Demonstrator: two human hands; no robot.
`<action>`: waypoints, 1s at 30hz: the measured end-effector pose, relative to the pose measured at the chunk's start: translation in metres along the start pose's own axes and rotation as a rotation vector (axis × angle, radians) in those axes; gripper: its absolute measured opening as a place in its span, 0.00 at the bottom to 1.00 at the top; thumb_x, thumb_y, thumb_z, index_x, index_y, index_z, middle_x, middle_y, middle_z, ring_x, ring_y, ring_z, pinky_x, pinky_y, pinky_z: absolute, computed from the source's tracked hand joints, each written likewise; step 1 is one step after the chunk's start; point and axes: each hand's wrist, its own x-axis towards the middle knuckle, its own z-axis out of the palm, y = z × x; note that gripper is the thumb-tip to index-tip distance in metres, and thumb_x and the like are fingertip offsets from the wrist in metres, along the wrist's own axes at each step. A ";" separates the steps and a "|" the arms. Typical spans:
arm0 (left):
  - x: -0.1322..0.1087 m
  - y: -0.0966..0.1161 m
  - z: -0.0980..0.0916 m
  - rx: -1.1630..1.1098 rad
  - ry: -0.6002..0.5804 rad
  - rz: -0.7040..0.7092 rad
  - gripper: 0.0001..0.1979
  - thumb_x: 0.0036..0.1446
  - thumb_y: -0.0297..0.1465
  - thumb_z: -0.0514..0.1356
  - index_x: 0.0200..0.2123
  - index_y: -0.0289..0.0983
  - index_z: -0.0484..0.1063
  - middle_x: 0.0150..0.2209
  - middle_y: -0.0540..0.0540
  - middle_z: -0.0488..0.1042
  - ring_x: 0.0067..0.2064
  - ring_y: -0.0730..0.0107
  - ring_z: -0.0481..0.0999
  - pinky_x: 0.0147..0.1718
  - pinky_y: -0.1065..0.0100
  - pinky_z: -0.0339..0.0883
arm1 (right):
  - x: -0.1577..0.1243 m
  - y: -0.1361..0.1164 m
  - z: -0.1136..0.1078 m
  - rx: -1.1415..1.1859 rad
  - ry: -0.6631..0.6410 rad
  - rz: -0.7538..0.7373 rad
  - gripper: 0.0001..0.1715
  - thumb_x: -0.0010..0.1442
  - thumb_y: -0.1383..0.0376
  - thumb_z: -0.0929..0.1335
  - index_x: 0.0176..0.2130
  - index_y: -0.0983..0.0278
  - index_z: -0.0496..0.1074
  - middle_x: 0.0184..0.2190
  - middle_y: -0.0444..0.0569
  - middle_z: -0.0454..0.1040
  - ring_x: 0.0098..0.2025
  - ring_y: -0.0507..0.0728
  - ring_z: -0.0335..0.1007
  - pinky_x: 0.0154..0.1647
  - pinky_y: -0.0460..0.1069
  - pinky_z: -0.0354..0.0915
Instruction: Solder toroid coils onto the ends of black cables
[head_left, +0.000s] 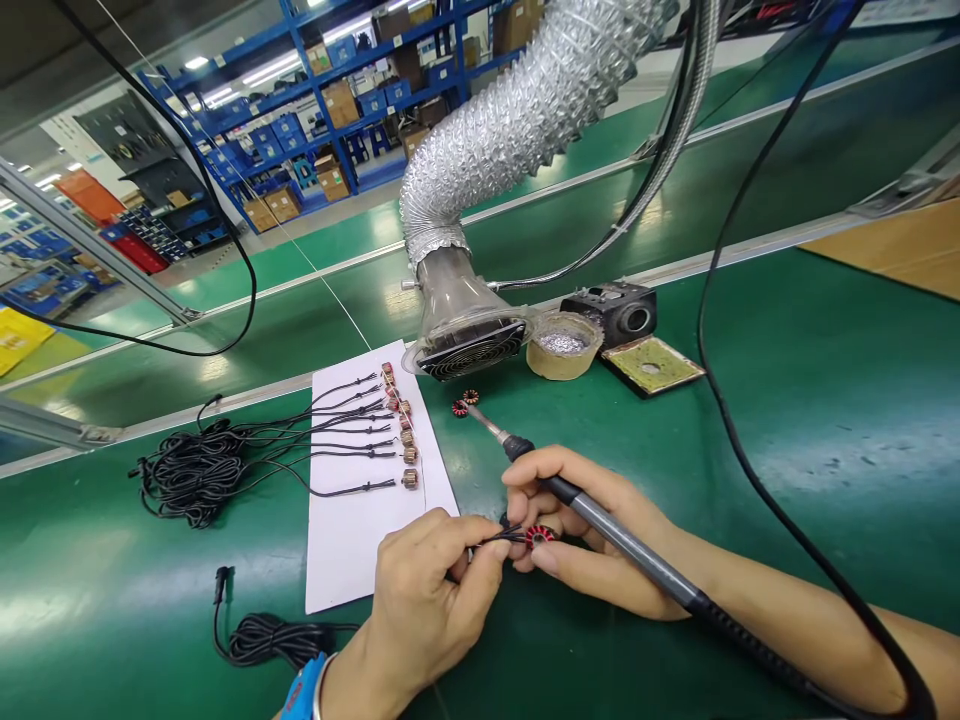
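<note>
My left hand (439,575) pinches the thin black wire ends (504,537) of a cable, its fingers closed around them. Facing it, my right hand (592,540) carries a soldering iron (600,525) along the index finger, its tip pointing up and left. The same hand also holds a small ring coil (539,538) with red windings between lower fingers and thumb, right against the wires. Two more ring coils (465,402) lie on the green bench near the iron's tip. Below left, a coiled black cable (274,638) runs toward my left wrist.
White paper (352,560) bears a row of coils (407,438) with black leads from a cable bundle (191,475). A fume extractor hood (472,335) hangs ahead; beside it stand a solder pot (564,343), a black iron holder (619,312) and a yellow sponge tray (651,366). A loose cord (716,380) crosses right.
</note>
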 end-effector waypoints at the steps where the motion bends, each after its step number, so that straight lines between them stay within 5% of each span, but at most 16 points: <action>1: 0.000 0.000 0.000 0.000 -0.003 -0.002 0.05 0.58 0.27 0.61 0.35 0.35 0.78 0.19 0.52 0.67 0.19 0.79 0.64 0.20 0.75 0.58 | 0.000 0.000 0.001 -0.061 0.035 -0.035 0.24 0.60 0.74 0.66 0.52 0.55 0.60 0.40 0.45 0.67 0.36 0.50 0.73 0.40 0.48 0.73; 9: -0.003 -0.002 0.003 0.024 -0.100 -0.002 0.06 0.60 0.28 0.59 0.35 0.36 0.78 0.20 0.51 0.66 0.21 0.76 0.65 0.21 0.73 0.58 | 0.001 -0.005 0.000 -0.609 0.179 -0.388 0.19 0.57 0.75 0.66 0.45 0.57 0.65 0.32 0.42 0.74 0.30 0.49 0.72 0.33 0.43 0.69; 25: -0.007 0.002 0.013 -0.133 -0.121 -0.089 0.06 0.54 0.28 0.58 0.34 0.36 0.76 0.24 0.50 0.73 0.24 0.73 0.70 0.25 0.73 0.64 | -0.006 0.002 -0.004 -0.817 0.073 -0.696 0.32 0.54 0.81 0.67 0.53 0.56 0.66 0.33 0.46 0.76 0.31 0.53 0.74 0.34 0.47 0.73; 28: -0.005 0.004 -0.001 0.019 -0.136 -0.112 0.18 0.51 0.36 0.64 0.44 0.35 0.73 0.31 0.46 0.77 0.31 0.65 0.75 0.31 0.69 0.69 | -0.008 0.005 -0.006 -0.853 0.083 -0.694 0.27 0.55 0.78 0.67 0.50 0.55 0.69 0.33 0.45 0.77 0.32 0.55 0.76 0.35 0.48 0.73; 30: -0.009 0.005 -0.026 0.138 -0.182 -0.169 0.27 0.49 0.41 0.65 0.51 0.34 0.69 0.38 0.42 0.78 0.38 0.58 0.77 0.37 0.64 0.71 | -0.010 0.010 -0.010 -0.913 0.128 -0.689 0.24 0.55 0.77 0.68 0.48 0.55 0.71 0.33 0.45 0.77 0.33 0.55 0.76 0.36 0.48 0.73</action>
